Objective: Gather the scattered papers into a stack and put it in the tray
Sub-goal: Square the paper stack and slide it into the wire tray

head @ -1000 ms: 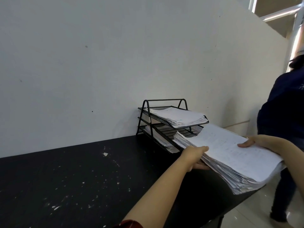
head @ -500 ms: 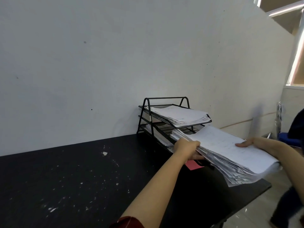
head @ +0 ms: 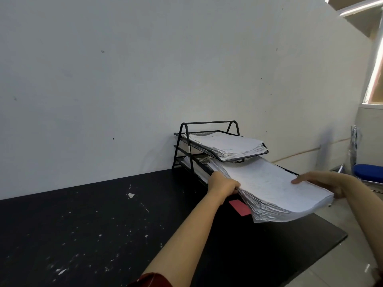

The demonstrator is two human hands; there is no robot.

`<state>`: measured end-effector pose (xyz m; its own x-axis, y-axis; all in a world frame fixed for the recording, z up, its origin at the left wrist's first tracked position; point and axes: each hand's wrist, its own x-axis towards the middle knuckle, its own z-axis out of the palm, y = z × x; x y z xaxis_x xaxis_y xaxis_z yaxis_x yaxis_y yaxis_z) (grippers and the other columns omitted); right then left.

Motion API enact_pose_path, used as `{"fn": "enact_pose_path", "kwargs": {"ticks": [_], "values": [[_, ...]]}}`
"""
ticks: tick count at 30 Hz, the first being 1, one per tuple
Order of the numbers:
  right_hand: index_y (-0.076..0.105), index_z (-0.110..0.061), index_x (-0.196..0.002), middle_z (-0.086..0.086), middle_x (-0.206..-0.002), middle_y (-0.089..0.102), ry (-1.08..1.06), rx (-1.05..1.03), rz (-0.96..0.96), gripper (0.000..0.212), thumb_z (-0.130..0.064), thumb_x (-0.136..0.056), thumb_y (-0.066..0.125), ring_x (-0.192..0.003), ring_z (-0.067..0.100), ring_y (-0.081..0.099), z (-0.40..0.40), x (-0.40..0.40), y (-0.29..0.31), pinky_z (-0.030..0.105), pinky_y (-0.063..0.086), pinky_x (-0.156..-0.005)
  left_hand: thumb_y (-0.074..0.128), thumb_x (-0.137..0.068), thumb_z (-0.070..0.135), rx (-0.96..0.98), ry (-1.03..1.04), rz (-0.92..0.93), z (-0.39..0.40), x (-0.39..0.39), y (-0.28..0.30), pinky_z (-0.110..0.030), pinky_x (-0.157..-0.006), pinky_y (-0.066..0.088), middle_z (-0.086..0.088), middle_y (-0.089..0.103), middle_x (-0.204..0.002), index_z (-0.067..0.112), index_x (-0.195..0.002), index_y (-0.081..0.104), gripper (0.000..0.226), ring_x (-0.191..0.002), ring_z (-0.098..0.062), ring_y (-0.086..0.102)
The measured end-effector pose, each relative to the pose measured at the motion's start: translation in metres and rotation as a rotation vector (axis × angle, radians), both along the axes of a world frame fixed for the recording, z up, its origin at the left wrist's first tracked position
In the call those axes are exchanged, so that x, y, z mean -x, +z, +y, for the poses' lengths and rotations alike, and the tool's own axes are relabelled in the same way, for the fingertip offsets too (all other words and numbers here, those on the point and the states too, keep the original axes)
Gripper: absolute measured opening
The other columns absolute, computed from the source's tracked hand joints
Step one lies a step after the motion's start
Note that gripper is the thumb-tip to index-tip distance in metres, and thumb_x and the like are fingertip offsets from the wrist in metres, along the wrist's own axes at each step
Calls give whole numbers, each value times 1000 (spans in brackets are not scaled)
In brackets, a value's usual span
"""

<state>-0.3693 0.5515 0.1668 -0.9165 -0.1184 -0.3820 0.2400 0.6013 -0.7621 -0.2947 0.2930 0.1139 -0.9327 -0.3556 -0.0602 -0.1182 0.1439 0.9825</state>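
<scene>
A: Stack now has its far end under the top shelf of the tray. A second ago it hung clear of the rack, out over the table's corner.

B: So it went forward. Into which level?

A: Middle one, by the look. Near end is out, sagging over the table edge. Top shelf already holds its own pile.

B: Hands?

A: Left hand grips the stack's left edge, fingers curled under, thumb on top. Right hand lies flat on the top sheet near the right edge, fingers straight; whether any wrap beneath, can't tell.

B: Anything else?

A: Pink card on the table, just under the stack's near corner. It was hidden a second ago.

B: Judgement?

A: Papers gathered; insertion part done. A further push should seat it. Loose lower sheets may snag.
</scene>
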Motion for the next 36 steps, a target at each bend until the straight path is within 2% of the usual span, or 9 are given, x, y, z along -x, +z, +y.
{"fn": "enact_pose_path", "kwargs": {"ticks": [3,6,10,14,16,20,26,31,36], "values": [[63,-2,-104,19,-83,73,88,21,-102,90,-31,-25,96,-73,28,64,16,-2,-1,30,54,-61,73,-75,1,18,-14,10,-1,3,-2,-20,-47,51,-15,64,-85,-6,-97,58,28,-34,-4,56],[62,1,-108,19,-87,73,97,98,-154,104,-16,-12,97,-77,27,65,31,1,-3,31,57,-60,71,-76,2,32,-11,16,-2,3,-2,-22,-55,53,-15,63,-79,-1,-89,57,19,-35,-3,57],[55,-5,-121,17,-105,66,67,252,-104,90,-5,-40,95,-86,28,63,29,-5,-4,29,58,-54,72,-78,8,62,26,80,-1,4,-9,-23,-57,55,-11,63,-71,0,-85,58,18,-41,-2,59],[45,-1,-135,14,-101,59,-104,408,14,54,7,-84,60,-87,25,58,14,-2,-12,30,53,-79,72,-80,19,46,83,150,3,0,-12,-36,-85,55,-11,59,-112,6,-114,54,40,-95,-22,66],[46,5,-131,13,-97,58,-192,457,59,47,6,-86,61,-82,23,57,8,3,-18,32,42,-90,72,-82,23,48,78,150,7,-3,-11,-33,-87,52,-10,53,-122,10,-123,48,49,-106,-24,60],[50,11,-126,21,-119,59,-321,497,222,57,4,-75,74,-85,27,63,3,20,-41,33,47,-89,72,-83,28,79,34,159,13,-11,-9,-24,-84,41,-8,47,-133,11,-131,43,58,-117,-23,50],[68,-13,-110,14,-110,66,-558,333,613,40,-28,-74,79,-97,28,63,-17,15,-91,43,53,-90,76,-77,39,197,-11,265,26,-19,-22,-26,-100,39,-11,36,-138,15,-139,27,83,-127,-22,40],[47,-22,-131,11,-134,51,-769,553,730,50,-37,-85,62,-122,29,50,-49,3,-123,48,42,-103,83,-57,55,479,-155,409,32,-29,-41,-31,-113,15,5,8,-140,30,-142,15,112,-133,-13,10],[10,-22,-151,12,-154,25,-718,875,726,60,-19,-101,42,-133,26,37,-93,-8,-128,41,30,-113,86,-59,46,566,-191,464,31,-29,-54,-31,-114,17,4,9,-140,33,-142,13,111,-131,-11,13]]}}
